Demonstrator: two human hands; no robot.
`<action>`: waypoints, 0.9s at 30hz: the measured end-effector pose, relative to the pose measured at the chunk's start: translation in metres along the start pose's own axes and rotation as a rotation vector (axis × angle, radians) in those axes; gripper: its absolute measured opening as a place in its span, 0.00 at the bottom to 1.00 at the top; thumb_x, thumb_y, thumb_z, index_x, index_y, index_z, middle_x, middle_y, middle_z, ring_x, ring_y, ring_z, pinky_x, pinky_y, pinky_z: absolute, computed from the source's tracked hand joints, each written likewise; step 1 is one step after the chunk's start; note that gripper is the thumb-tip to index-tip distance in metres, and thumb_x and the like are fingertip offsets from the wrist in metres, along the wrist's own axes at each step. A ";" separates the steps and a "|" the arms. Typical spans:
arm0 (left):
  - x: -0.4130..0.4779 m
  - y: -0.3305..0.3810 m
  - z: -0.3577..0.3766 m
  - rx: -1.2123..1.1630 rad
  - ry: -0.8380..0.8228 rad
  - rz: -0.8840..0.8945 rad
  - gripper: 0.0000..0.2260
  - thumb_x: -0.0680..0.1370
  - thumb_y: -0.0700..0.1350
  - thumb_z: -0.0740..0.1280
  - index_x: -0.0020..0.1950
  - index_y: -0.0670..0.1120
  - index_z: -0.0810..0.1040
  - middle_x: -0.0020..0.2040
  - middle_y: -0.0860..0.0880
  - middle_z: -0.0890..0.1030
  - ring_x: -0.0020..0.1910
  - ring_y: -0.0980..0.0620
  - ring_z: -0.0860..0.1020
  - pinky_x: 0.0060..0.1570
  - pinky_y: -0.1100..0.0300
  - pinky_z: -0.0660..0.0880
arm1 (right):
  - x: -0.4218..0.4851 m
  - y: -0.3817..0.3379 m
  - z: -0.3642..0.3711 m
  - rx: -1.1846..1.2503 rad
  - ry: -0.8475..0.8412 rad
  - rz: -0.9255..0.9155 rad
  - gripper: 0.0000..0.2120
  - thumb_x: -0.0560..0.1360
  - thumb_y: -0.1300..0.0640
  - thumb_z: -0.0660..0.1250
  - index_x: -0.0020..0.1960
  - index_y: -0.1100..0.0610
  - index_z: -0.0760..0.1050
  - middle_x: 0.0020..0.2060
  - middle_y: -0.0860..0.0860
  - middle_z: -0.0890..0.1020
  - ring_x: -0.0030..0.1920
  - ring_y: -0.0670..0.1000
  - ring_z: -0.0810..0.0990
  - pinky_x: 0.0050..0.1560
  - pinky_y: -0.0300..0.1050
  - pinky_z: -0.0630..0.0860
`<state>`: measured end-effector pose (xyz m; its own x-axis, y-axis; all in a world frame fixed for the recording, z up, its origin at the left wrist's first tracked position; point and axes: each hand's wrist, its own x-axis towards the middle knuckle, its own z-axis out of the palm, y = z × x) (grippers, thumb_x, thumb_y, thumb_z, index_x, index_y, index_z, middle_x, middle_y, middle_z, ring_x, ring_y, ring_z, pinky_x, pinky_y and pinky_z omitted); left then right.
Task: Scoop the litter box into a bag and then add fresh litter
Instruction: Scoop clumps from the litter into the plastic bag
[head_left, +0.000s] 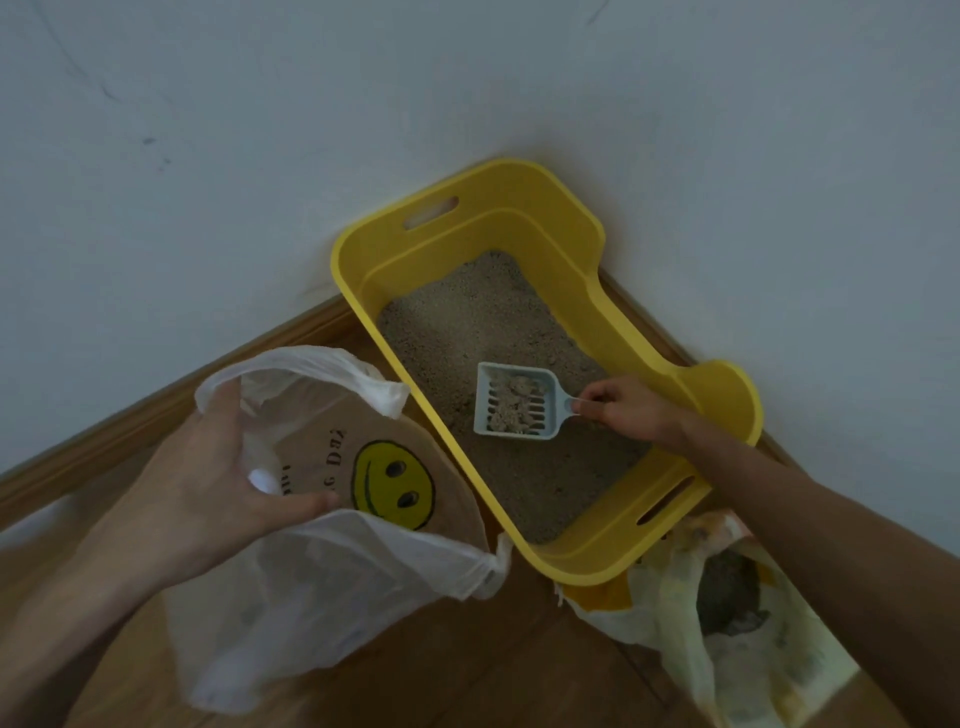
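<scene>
Yellow litter box (363, 291) sits on the wood floor (467, 665), tucked into the corner against the wall (260, 130), with sandy litter (467, 322) covering the bottom. The right hand (631, 410) has its fingers curled round the handle of a pale scoop (556, 402), which sits just above the litter with a few clumps (511, 388) in it. The left hand (208, 467) is spread flat inside the mouth of a white plastic bag (332, 587), stretching it open right beside the box's left side. A brown round thing with a yellow smiley (395, 483) shows in the opening, maybe a mat under the bag, hard to tell. A second, yellowish bag (727, 623) lies by the box's near end, something dark inside.
</scene>
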<state>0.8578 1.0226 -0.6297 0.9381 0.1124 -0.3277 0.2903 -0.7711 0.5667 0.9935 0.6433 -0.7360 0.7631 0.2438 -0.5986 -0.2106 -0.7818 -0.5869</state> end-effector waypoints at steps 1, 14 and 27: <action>0.000 0.001 -0.001 -0.004 0.013 0.003 0.51 0.54 0.63 0.78 0.72 0.49 0.63 0.54 0.56 0.72 0.50 0.55 0.71 0.40 0.61 0.68 | 0.000 0.000 0.001 -0.007 -0.013 -0.001 0.12 0.80 0.52 0.64 0.50 0.60 0.81 0.35 0.50 0.74 0.33 0.45 0.69 0.34 0.38 0.65; -0.004 -0.002 -0.022 -0.173 0.047 0.045 0.46 0.46 0.71 0.76 0.59 0.79 0.55 0.55 0.72 0.70 0.50 0.56 0.76 0.44 0.49 0.78 | -0.002 -0.001 0.001 0.082 0.052 0.022 0.10 0.79 0.51 0.65 0.41 0.53 0.79 0.33 0.50 0.74 0.32 0.46 0.69 0.33 0.38 0.65; -0.005 -0.025 -0.043 -0.150 0.000 0.110 0.55 0.44 0.74 0.75 0.67 0.75 0.55 0.56 0.73 0.73 0.57 0.58 0.76 0.57 0.49 0.74 | -0.006 -0.004 -0.004 0.048 0.037 0.013 0.11 0.79 0.51 0.65 0.47 0.57 0.81 0.35 0.50 0.76 0.35 0.46 0.71 0.36 0.39 0.66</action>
<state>0.8535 1.0682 -0.6094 0.9657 0.0328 -0.2575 0.2111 -0.6763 0.7057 0.9922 0.6431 -0.7279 0.7820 0.2122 -0.5861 -0.2485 -0.7562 -0.6054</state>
